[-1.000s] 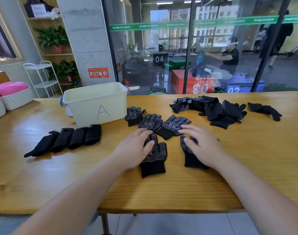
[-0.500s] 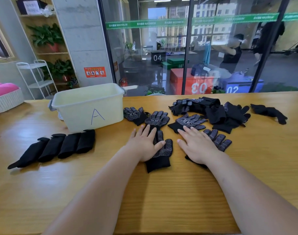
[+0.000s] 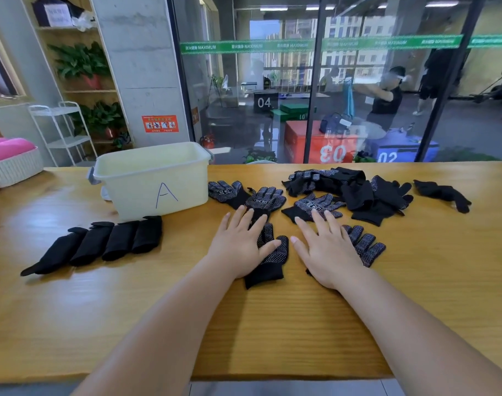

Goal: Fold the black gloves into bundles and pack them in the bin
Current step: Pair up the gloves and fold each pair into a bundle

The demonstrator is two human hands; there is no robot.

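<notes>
though four black folded glove bundles sit at 9 o'clock, cream plastic bin marked a looks empty; loose pile at 1 o'clock. left hand & right hand flat, fingers straight, each pressing a dotted black glove.

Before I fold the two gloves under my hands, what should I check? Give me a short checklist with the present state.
1. Left hand flat on the left glove: ok.
2. Right hand flat on the right glove: ok.
3. Both gloves stacked as a pair: not ok, they lie apart.
4. Bin open on top: ok.
5. Room inside the bin: cannot tell, its floor is hidden.
6. Folded bundles packed: not ok, they lie on the table.
</notes>
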